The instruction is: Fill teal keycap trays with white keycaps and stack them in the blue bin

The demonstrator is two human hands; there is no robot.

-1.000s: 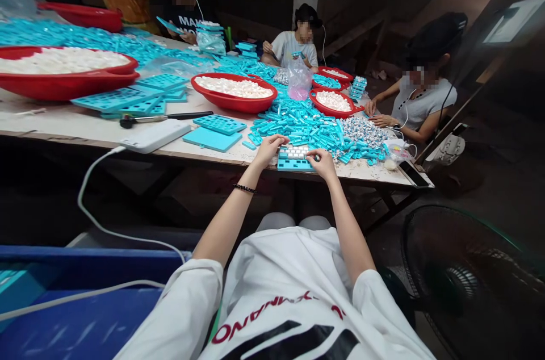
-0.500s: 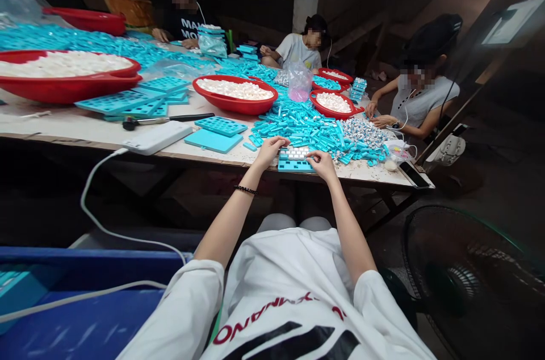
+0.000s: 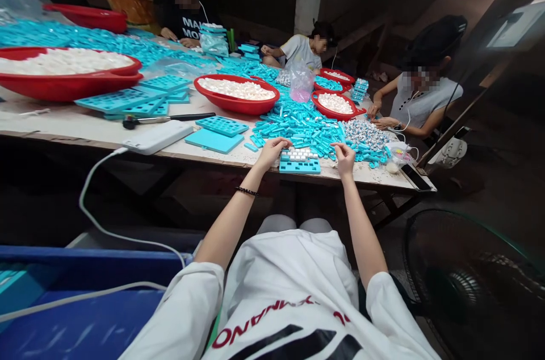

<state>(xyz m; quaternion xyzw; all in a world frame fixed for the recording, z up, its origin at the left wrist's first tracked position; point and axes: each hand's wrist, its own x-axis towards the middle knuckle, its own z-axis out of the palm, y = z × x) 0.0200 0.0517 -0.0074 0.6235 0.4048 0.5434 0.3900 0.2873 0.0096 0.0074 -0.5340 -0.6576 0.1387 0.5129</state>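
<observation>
A turquoise tray (image 3: pixel 300 167) with square holes lies at the table's front edge, and white pieces (image 3: pixel 300 154) sit in rows on its far part. At the tray's upper left corner is my left hand (image 3: pixel 273 152), its fingers pinched together; whatever they grip is too small to make out. My right hand (image 3: pixel 344 158) is raised to the right of the tray, apart from it, by the edge of a heap of turquoise pieces (image 3: pixel 298 126). Its thumb and forefinger are closed on something I cannot make out.
Red bowls of white pieces (image 3: pixel 238 107) stand behind. Turquoise panels (image 3: pixel 215 141), a white power strip (image 3: pixel 158 137) and a black-handled tool (image 3: pixel 187 117) lie left. A phone (image 3: pixel 416 176) lies right, near a fan (image 3: pixel 468 280). Several people sit around the table.
My right hand has moved right, away from the tray's right side, which now shows. My left hand has stayed at the tray's left corner.
</observation>
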